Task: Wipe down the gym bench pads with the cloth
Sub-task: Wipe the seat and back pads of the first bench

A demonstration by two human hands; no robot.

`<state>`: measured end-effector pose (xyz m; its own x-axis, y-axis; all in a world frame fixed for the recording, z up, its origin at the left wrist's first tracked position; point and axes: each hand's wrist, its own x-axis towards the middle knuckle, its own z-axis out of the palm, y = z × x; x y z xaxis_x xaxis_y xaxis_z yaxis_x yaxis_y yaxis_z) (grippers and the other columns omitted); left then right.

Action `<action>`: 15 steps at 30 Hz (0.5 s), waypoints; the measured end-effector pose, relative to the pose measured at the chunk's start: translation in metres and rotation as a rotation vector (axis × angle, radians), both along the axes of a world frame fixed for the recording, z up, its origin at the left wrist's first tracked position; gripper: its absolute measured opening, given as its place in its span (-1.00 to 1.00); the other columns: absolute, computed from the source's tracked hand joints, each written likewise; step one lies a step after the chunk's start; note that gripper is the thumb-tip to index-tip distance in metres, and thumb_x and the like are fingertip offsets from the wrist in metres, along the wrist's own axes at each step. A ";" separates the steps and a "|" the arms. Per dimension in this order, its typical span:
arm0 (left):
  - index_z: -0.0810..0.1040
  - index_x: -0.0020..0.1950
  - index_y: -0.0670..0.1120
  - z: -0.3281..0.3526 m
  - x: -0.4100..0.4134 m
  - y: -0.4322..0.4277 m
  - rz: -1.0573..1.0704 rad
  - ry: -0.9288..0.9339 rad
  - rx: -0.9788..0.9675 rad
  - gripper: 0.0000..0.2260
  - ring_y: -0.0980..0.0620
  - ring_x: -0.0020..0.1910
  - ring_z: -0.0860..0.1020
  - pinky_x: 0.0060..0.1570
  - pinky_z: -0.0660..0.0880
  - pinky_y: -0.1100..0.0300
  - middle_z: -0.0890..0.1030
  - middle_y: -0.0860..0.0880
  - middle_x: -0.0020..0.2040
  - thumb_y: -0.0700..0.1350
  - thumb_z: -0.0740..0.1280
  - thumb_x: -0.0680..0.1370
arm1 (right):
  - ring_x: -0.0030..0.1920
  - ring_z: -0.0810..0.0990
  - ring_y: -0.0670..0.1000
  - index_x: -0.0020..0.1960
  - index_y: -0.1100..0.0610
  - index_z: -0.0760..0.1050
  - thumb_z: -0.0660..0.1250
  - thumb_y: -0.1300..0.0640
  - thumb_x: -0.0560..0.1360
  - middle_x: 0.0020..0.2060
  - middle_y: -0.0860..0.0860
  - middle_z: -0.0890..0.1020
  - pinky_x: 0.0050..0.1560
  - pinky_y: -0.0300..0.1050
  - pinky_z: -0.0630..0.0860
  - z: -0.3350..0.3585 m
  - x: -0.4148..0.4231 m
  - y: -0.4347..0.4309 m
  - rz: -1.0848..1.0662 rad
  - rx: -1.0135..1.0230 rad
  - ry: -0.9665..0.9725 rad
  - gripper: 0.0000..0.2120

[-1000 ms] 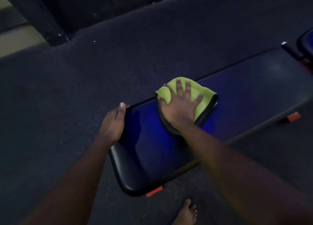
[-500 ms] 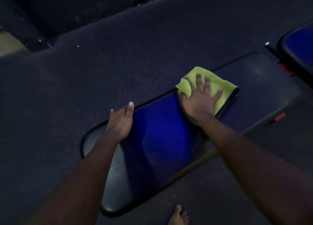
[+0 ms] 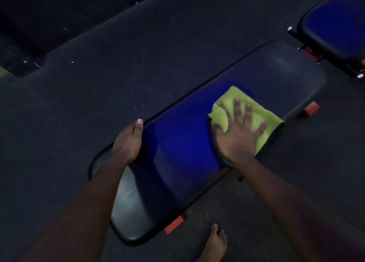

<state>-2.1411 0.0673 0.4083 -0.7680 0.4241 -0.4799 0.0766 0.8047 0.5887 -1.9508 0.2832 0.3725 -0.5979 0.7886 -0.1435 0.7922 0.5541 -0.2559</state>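
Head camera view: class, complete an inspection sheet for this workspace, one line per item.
Surface: long blue bench pad, dull grey at both ends.
Job's things: yellow-green cloth lies on the pad.
Clutter: nothing seen.
Grippers: right hand presses the cloth with spread fingers; left hand holds the pad's far edge.
Cables: nothing seen.
Surroundings: dark speckled floor, second pad top right, red frame caps, a bare foot.

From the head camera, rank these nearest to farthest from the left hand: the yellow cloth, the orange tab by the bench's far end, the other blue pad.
From the left hand:
1. yellow cloth, under the right hand.
2. orange tab, right of the cloth.
3. other blue pad, top right corner.
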 end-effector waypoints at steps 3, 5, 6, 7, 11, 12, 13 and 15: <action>0.32 0.53 0.04 0.001 0.000 0.002 0.009 -0.019 0.003 -0.41 -0.09 0.51 0.26 0.46 0.16 -0.05 0.31 -0.06 0.53 0.29 -0.14 0.63 | 0.63 -0.26 0.11 0.61 -0.28 -0.04 -0.07 -0.38 0.54 0.65 -0.10 -0.14 0.40 0.60 -0.13 0.004 -0.014 -0.025 -0.165 -0.040 0.049 -0.34; 0.31 0.53 0.05 0.004 -0.002 -0.001 -0.030 -0.019 -0.007 -0.41 -0.10 0.51 0.25 0.47 0.14 -0.06 0.31 -0.06 0.54 0.29 -0.15 0.63 | 0.62 -0.27 0.15 0.62 -0.23 -0.03 -0.10 -0.40 0.56 0.65 -0.05 -0.14 0.41 0.59 -0.13 0.009 -0.021 -0.097 -0.142 -0.038 0.072 -0.33; 0.32 0.53 0.05 0.004 -0.005 0.000 -0.032 -0.025 -0.013 -0.41 -0.10 0.51 0.25 0.47 0.14 -0.05 0.31 -0.07 0.54 0.29 -0.15 0.63 | 0.62 -0.29 0.16 0.63 -0.23 -0.04 -0.07 -0.40 0.57 0.65 -0.03 -0.16 0.41 0.58 -0.15 0.011 -0.021 -0.138 -0.066 -0.041 0.078 -0.33; 0.32 0.53 0.04 0.004 -0.007 0.000 -0.042 -0.018 -0.013 -0.41 -0.11 0.51 0.25 0.47 0.13 -0.03 0.30 -0.07 0.54 0.28 -0.14 0.64 | 0.61 -0.31 0.17 0.63 -0.24 -0.06 0.01 -0.38 0.56 0.65 -0.03 -0.19 0.41 0.58 -0.17 0.013 -0.020 -0.179 0.015 -0.057 0.070 -0.31; 0.34 0.53 0.00 -0.001 -0.007 0.001 -0.069 0.044 -0.035 -0.40 -0.12 0.50 0.27 0.46 0.15 0.00 0.32 -0.10 0.53 0.26 -0.16 0.65 | 0.61 -0.31 0.15 0.60 -0.32 -0.06 0.23 -0.33 0.45 0.64 -0.07 -0.24 0.41 0.57 -0.20 0.018 -0.011 -0.234 0.077 -0.113 0.062 -0.19; 0.34 0.52 -0.02 -0.002 -0.005 0.003 -0.063 0.062 -0.036 -0.40 -0.13 0.50 0.28 0.45 0.16 0.00 0.33 -0.13 0.52 0.25 -0.16 0.65 | 0.61 -0.34 0.16 0.59 -0.35 -0.07 0.25 -0.32 0.44 0.63 -0.07 -0.26 0.40 0.58 -0.19 0.014 -0.010 -0.218 0.065 -0.106 0.059 -0.18; 0.35 0.52 -0.04 -0.002 -0.003 0.005 -0.055 0.079 -0.042 -0.41 -0.15 0.49 0.30 0.45 0.17 0.00 0.35 -0.15 0.51 0.23 -0.15 0.66 | 0.60 -0.35 0.18 0.59 -0.36 -0.07 0.25 -0.33 0.44 0.63 -0.06 -0.26 0.39 0.60 -0.17 0.011 -0.008 -0.199 0.055 -0.085 0.048 -0.19; 0.35 0.50 -0.06 -0.002 0.002 0.007 -0.069 0.115 -0.060 -0.42 -0.17 0.45 0.34 0.42 0.21 -0.03 0.39 -0.16 0.48 0.22 -0.15 0.67 | 0.60 -0.35 0.21 0.58 -0.37 -0.07 0.19 -0.36 0.46 0.64 -0.04 -0.24 0.37 0.62 -0.15 0.005 -0.003 -0.152 -0.014 -0.030 0.020 -0.23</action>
